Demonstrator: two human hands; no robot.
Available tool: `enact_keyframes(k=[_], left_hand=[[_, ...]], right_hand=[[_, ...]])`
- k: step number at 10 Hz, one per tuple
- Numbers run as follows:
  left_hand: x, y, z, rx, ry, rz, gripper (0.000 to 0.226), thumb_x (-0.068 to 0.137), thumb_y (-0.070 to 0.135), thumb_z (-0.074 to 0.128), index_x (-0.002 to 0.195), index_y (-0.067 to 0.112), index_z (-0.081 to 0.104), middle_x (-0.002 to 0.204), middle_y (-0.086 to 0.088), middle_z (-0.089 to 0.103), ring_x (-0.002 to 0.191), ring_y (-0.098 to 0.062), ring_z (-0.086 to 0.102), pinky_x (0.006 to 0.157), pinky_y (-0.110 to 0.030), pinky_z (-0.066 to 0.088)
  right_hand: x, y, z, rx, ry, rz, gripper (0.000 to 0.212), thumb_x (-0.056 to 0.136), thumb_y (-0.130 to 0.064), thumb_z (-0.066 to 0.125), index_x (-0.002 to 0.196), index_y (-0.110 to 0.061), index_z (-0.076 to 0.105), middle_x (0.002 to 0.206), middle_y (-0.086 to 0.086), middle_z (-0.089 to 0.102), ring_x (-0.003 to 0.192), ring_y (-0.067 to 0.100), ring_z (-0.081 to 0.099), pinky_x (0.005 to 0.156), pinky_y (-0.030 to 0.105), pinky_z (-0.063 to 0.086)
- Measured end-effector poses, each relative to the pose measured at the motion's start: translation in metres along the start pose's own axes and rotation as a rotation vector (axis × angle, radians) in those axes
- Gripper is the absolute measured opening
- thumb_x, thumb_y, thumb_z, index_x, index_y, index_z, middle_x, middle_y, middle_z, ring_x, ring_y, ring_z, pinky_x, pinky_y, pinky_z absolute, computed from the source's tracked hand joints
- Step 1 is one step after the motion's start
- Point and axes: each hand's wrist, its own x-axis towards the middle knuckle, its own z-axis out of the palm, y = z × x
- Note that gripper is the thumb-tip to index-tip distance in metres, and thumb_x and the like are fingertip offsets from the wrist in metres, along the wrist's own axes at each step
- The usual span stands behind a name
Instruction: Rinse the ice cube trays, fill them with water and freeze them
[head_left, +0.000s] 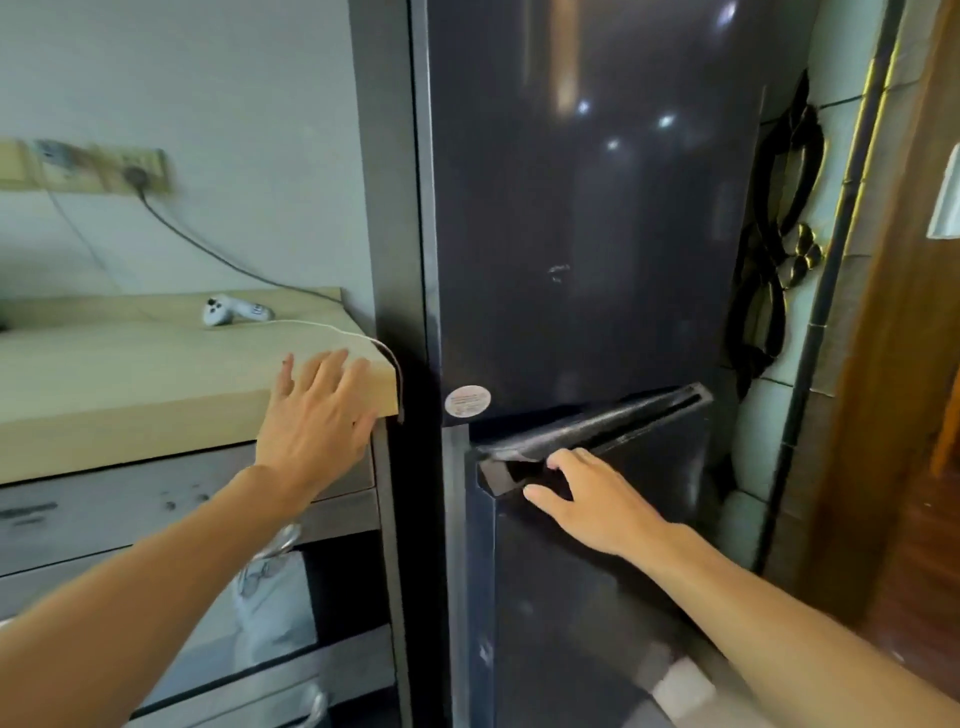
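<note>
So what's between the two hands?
Head view: the fridge's dark side panel and door edge, between left hand on the counter and right hand at the handle.

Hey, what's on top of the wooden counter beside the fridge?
On the counter: a white controller, a thin white cable, and the left hand resting on its corner. Whatever lies beneath the hand is covered.

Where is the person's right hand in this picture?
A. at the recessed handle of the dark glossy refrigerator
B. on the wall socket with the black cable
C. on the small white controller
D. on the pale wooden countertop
A: the right hand reaches with its fingertips to the recessed handle of the dark glossy refrigerator; it is the left hand that rests on the pale wooden countertop.
</note>
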Motion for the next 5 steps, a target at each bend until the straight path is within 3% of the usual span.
enact_keyframes(k=[1, 2, 4, 5], left_hand=[[-0.007, -0.011, 0.004, 0.060, -0.001, 0.035, 0.050, 0.092, 0.031, 0.062, 0.134, 0.005, 0.053, 0.126, -0.015, 0.060, 0.114, -0.039, 0.057, 0.106, -0.049, 0.037], [-0.007, -0.006, 0.005, 0.083, 0.010, 0.010, 0.056, 0.090, 0.040, 0.062, 0.134, 0.006, 0.052, 0.125, -0.013, 0.059, 0.112, -0.036, 0.055, 0.102, -0.047, 0.039], [-0.008, -0.009, 0.017, 0.102, 0.052, 0.000, 0.062, 0.088, 0.049, 0.059, 0.135, 0.011, 0.048, 0.129, -0.010, 0.055, 0.117, -0.031, 0.049, 0.107, -0.046, 0.035], [-0.008, -0.007, 0.018, 0.087, 0.057, -0.007, 0.062, 0.091, 0.049, 0.056, 0.139, 0.011, 0.046, 0.136, -0.010, 0.053, 0.125, -0.032, 0.049, 0.115, -0.047, 0.030]], right_hand=[[0.020, -0.011, 0.034, -0.093, -0.119, -0.123, 0.075, 0.099, -0.063, 0.046, 0.159, -0.021, 0.030, 0.165, -0.002, 0.028, 0.153, 0.017, 0.021, 0.118, 0.035, 0.028], [0.041, -0.020, 0.059, -0.208, -0.145, -0.142, 0.081, 0.101, -0.062, 0.043, 0.164, -0.023, 0.010, 0.172, -0.003, -0.001, 0.158, 0.022, -0.001, 0.123, 0.045, 0.021], [0.048, -0.028, 0.096, -0.270, -0.054, -0.116, 0.087, 0.101, -0.061, 0.045, 0.164, -0.023, -0.001, 0.170, 0.000, -0.020, 0.158, 0.027, -0.005, 0.125, 0.043, 0.018], [0.044, -0.032, 0.083, -0.194, -0.068, -0.090, 0.086, 0.101, -0.057, 0.048, 0.164, -0.024, 0.000, 0.171, -0.003, -0.013, 0.158, 0.023, -0.004, 0.125, 0.042, 0.020]])
